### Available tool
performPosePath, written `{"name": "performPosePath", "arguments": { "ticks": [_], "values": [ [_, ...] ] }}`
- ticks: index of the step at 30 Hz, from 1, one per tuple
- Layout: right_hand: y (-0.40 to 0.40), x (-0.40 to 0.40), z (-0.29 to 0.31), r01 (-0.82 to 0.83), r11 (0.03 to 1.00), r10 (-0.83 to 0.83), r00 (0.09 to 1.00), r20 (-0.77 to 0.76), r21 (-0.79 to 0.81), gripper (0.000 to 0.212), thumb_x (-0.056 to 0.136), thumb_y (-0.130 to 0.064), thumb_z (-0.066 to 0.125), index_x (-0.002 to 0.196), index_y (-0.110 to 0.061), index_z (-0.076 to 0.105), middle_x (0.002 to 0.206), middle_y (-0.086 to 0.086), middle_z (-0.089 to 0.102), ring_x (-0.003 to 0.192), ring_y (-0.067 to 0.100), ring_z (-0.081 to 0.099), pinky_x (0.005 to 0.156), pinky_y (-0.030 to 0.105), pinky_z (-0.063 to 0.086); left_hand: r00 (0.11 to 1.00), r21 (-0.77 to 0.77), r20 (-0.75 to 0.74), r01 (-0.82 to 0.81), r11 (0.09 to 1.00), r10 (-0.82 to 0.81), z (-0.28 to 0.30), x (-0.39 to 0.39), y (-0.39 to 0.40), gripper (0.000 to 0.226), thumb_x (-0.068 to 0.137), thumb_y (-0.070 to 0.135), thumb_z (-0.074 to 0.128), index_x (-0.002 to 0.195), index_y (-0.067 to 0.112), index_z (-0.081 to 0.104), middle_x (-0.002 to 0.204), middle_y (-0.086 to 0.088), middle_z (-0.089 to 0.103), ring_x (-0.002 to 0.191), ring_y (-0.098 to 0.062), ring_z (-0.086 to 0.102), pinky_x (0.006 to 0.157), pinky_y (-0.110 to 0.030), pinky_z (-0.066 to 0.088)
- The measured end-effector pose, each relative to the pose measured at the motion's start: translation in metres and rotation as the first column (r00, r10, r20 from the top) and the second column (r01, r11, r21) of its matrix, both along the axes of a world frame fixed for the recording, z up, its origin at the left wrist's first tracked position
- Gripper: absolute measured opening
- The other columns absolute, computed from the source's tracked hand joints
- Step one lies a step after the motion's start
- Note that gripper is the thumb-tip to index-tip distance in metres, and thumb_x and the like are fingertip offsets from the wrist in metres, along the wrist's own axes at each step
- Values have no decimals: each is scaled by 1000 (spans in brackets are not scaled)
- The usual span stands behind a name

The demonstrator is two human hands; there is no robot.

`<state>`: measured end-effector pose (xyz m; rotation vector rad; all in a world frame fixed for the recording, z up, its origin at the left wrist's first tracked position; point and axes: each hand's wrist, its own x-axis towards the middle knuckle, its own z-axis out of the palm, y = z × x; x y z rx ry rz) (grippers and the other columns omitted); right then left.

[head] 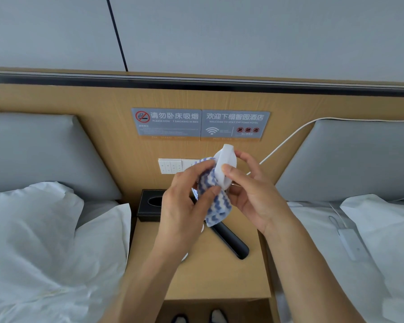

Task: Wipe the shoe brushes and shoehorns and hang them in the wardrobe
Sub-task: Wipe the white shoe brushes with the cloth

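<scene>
Basically both hands are up over the nightstand [215,276], working one item. Right hand [254,194] pinches a white shoehorn [225,163], thumb on its near face, other fingers curled behind it. Left hand [184,199] grips a blue-and-white striped cloth [216,201], fingers curled round it, and the cloth is pressed against the shoehorn's left side, with its loose end hanging below the fingertips.

Directly below the fingers, a black shoe brush [229,240] lies flat on the nightstand top, angled, its upper end hidden behind the cloth and left hand. Just left of the left-hand fingers sits a black tissue box [149,208] at the back of the nightstand, partly blocked by the wrist. Behind the fingers is a white switch panel [170,166] on the wooden headboard wall, right part covered by cloth and shoehorn. Above the fingers are two grey signs [200,124]. A white cable [289,136] runs from behind the right hand up to the right.

Wooden nightstand between two beds, white pillows [44,229] on either side, grey padded headboards [40,155], grey wall above.
</scene>
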<state>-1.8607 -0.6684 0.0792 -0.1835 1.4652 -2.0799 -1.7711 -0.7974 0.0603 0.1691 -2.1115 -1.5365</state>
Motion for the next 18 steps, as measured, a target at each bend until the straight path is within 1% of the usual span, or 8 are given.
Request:
{"name": "performPosePath", "arguments": {
  "ticks": [2, 4, 5, 7, 10, 12, 15, 18],
  "values": [
    [0, -1, 2, -8, 1000, 8, 1000, -3, -1, 53, 80, -20, 78, 128, -26, 56, 117, 17, 71, 90, 27, 70, 74, 35, 60, 1000, 122, -4, 0, 993, 0, 3, -3, 1, 35, 89, 9, 70, 117, 29, 63, 123, 19, 66, 114, -10, 63, 96, -42, 53],
    [0, -1, 3, -12, 1000, 12, 1000, -14, -1, 50, 82, -19, 79, 126, -27, 57, 114, 17, 72, 88, 26, 71, 73, 35, 60, 1000, 142, -8, -21, 990, 23, 4, -4, -1, 26, 90, 12, 69, 111, 27, 67, 123, 19, 67, 109, -14, 66, 90, -47, 55],
    [-1, -1, 3, -7, 1000, 7, 1000, -13, -5, 50, 81, -18, 79, 125, -27, 58, 113, 16, 73, 86, 26, 71, 73, 35, 60, 999, 126, -13, -35, 991, 37, 3, -5, -1, 25, 91, 15, 68, 112, 27, 69, 124, 18, 67, 108, -16, 66, 88, -45, 56],
    [-3, -1, 3, 17, 1000, -18, 1000, -4, -18, 49, 81, -18, 79, 123, -27, 58, 112, 15, 74, 86, 26, 73, 71, 36, 60, 998, 63, -31, -60, 996, 63, 1, -5, 0, 28, 96, 21, 62, 121, 31, 68, 125, 20, 66, 114, -14, 61, 91, -33, 54],
    [-7, 1, 1, 62, 998, -61, 998, 28, -33, 45, 82, -18, 79, 120, -26, 58, 115, 15, 73, 87, 26, 74, 69, 34, 59, 999, -57, -10, -53, 997, 53, -1, -4, 7, 34, 100, 31, 49, 133, 33, 60, 136, 25, 57, 129, -8, 47, 101, -15, 40],
    [-8, 2, 1, 77, 997, -75, 996, 54, -29, 47, 80, -20, 81, 121, -26, 58, 114, 14, 73, 86, 25, 74, 69, 34, 59, 999, -92, 23, -26, 995, 29, -4, -4, 10, 42, 98, 39, 51, 139, 34, 52, 142, 26, 50, 132, -6, 42, 101, -7, 33],
    [-7, 3, 0, 76, 997, -75, 995, 59, -25, 52, 79, -20, 81, 124, -25, 56, 114, 14, 73, 89, 26, 74, 74, 37, 60, 999, -149, 22, -27, 988, 31, -10, -4, 10, 46, 98, 28, 59, 142, 31, 49, 144, 23, 48, 130, -6, 42, 101, -6, 31],
    [-7, 4, 1, 72, 997, -71, 996, 47, -29, 53, 79, -20, 80, 126, -25, 55, 114, 15, 73, 91, 27, 74, 75, 37, 60, 1000, -159, -9, -20, 987, 19, -10, -5, 5, 43, 98, 15, 59, 140, 25, 53, 142, 17, 50, 128, -11, 48, 101, -15, 39]
  ]
}}
